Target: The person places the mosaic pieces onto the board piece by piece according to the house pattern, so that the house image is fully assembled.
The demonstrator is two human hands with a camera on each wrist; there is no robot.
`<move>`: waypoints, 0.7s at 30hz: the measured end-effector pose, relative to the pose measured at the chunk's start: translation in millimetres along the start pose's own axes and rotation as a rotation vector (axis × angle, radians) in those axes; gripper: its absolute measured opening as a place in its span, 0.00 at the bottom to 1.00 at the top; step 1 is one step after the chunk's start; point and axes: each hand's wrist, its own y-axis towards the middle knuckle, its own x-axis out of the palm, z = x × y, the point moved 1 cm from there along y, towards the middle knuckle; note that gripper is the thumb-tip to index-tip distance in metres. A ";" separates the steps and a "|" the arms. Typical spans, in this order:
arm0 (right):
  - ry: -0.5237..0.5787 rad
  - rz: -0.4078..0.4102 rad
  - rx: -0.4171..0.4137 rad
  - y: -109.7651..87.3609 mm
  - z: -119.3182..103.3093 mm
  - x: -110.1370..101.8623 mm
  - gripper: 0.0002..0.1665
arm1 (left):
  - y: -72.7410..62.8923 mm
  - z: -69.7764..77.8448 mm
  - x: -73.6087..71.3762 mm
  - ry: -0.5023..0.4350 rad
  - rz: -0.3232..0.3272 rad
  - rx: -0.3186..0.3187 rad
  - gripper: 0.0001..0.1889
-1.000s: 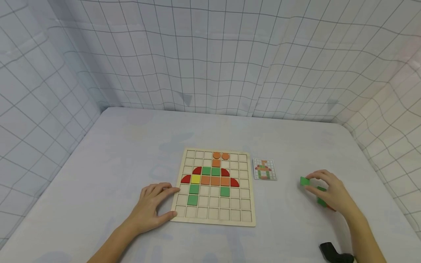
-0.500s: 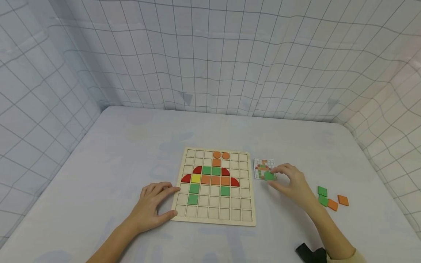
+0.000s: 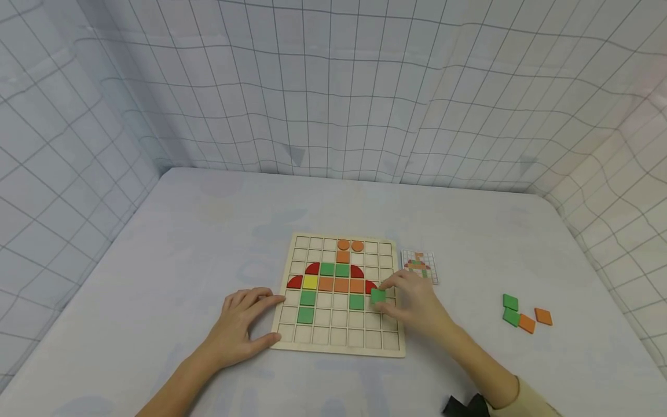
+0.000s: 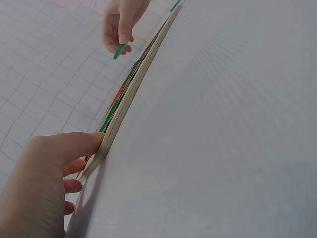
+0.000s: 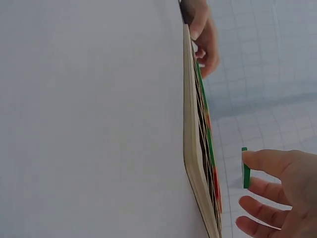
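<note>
A wooden grid board (image 3: 339, 339) lies on the table with red, green, orange and yellow pieces set in its cells. My left hand (image 3: 245, 330) rests at the board's left edge, thumb and forefinger touching the rim; in the left wrist view its thumb (image 4: 81, 146) presses against the edge. Over the right part of the board, my right hand (image 3: 417, 304) pinches a green square tile (image 3: 378, 296) between thumb and fingers. The right wrist view shows that tile (image 5: 246, 168) held above the board surface, apart from it.
A small pattern card (image 3: 420, 260) lies just right of the board, partly behind my right hand. Farther right are loose green tiles (image 3: 510, 302) and orange tiles (image 3: 543, 316). A gridded white curtain (image 3: 333, 87) surrounds the table.
My right hand has carried the green tile leftward from beside the loose tiles, past the card, to over the board. The left hand has stayed at the board's edge.
</note>
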 end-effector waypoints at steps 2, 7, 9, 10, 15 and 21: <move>0.004 -0.021 0.012 -0.2 -5.5 5.8 0.16 | 0.0 -0.1 0.0 0.000 0.000 -0.001 0.29; -0.022 -0.081 0.065 -3.0 -16.8 18.7 0.15 | -0.1 -0.2 0.0 -0.002 0.000 -0.004 0.29; -0.039 -0.097 0.072 -4.5 -20.6 22.6 0.15 | -0.1 -0.2 0.0 -0.004 0.000 -0.004 0.29; -0.048 -0.103 0.072 -5.2 -22.3 24.1 0.15 | -0.1 -0.3 0.1 -0.004 0.001 -0.003 0.29; -0.097 -0.112 0.050 -8.0 -27.1 29.6 0.15 | 0.0 -0.7 0.3 -0.003 0.003 0.000 0.29; -0.104 -0.104 0.034 -9.0 -30.5 30.3 0.15 | -0.1 -1.1 0.6 -0.004 0.006 0.001 0.29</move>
